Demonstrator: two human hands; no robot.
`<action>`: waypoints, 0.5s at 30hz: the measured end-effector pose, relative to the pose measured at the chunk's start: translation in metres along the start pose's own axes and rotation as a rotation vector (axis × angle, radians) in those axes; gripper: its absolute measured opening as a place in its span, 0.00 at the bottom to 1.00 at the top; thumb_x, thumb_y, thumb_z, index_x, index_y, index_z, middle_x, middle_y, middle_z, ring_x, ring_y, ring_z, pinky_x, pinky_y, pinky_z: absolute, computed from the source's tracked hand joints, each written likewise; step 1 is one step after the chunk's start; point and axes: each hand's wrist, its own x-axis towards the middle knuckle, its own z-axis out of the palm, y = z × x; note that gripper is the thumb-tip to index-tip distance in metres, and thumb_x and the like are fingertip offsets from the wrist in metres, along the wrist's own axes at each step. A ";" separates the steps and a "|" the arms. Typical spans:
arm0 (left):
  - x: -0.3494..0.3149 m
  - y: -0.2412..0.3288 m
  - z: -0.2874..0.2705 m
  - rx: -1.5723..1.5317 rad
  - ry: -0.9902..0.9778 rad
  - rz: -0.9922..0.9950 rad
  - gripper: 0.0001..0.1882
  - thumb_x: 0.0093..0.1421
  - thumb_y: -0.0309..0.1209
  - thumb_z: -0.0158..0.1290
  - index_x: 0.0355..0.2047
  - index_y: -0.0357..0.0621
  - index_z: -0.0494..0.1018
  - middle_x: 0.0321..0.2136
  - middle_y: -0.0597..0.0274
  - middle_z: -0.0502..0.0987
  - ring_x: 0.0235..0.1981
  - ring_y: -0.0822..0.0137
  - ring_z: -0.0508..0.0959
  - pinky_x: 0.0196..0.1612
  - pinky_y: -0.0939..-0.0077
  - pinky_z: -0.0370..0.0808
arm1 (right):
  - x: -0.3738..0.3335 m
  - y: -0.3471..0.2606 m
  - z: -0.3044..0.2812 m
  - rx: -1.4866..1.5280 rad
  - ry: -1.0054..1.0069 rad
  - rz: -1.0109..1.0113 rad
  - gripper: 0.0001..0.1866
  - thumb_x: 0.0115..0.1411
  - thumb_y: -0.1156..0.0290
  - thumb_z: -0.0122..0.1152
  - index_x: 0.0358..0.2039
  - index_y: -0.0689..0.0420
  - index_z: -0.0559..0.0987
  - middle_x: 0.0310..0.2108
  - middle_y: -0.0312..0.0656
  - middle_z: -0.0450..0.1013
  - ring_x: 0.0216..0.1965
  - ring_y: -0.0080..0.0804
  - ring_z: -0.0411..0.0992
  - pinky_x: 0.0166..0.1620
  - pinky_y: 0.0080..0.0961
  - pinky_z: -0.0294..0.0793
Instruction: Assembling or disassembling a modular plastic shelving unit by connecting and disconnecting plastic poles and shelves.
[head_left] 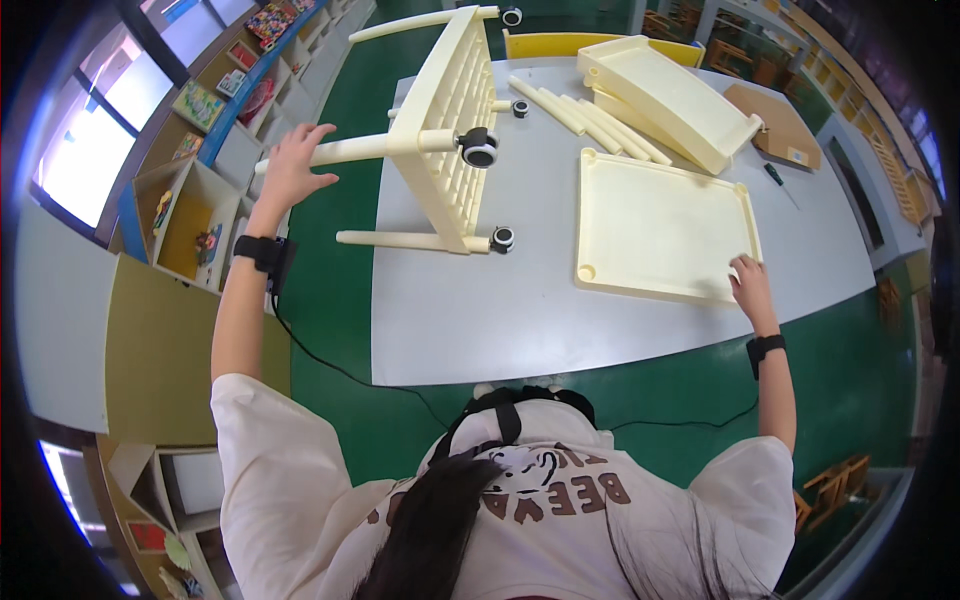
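Observation:
A cream plastic rack (440, 130) with a slatted tier and black-and-white casters (478, 148) lies on its side at the table's left, its legs pointing left. My left hand (293, 168) is at one round leg (350, 151), which runs between its thumb and fingers. Those fingers are spread, not wrapped tight. On the right, a shallow cream tray (665, 225) with round corner sockets lies flat. My right hand (752, 288) has its bent fingers at the tray's near right corner, closed on the rim. Its fingertips are partly hidden.
Behind the tray lie several cream tubes (600, 125), stacked cream trays (670, 95), a cardboard piece (775, 125) and a screwdriver (773, 174). All rest on the grey table (480, 320). A yellow chair back (560, 44) stands beyond. Shelves (190, 215) line the left. Cables (330, 352) trail from both wristbands.

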 end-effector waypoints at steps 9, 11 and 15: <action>0.024 -0.031 0.066 -0.197 -0.010 0.055 0.10 0.39 0.34 0.54 0.20 0.46 0.67 0.16 0.54 0.71 0.24 0.52 0.72 0.26 0.60 0.68 | 0.087 -0.197 -0.093 0.083 0.158 -0.222 0.15 0.43 0.67 0.60 0.33 0.55 0.70 0.34 0.38 0.68 0.39 0.34 0.65 0.47 0.36 0.59; 0.026 -0.026 0.074 -0.100 0.072 0.051 0.08 0.39 0.31 0.53 0.17 0.44 0.64 0.15 0.55 0.70 0.21 0.53 0.72 0.24 0.62 0.68 | 0.105 -0.233 -0.100 0.144 0.173 -0.248 0.16 0.44 0.64 0.60 0.33 0.55 0.70 0.33 0.38 0.68 0.38 0.34 0.66 0.47 0.36 0.59; 0.020 -0.020 0.078 -0.081 0.138 0.076 0.07 0.38 0.29 0.51 0.16 0.43 0.64 0.14 0.55 0.70 0.19 0.54 0.72 0.22 0.64 0.68 | 0.146 -0.300 -0.109 0.116 0.210 -0.380 0.26 0.41 0.54 0.61 0.40 0.54 0.69 0.33 0.39 0.68 0.38 0.35 0.65 0.46 0.32 0.59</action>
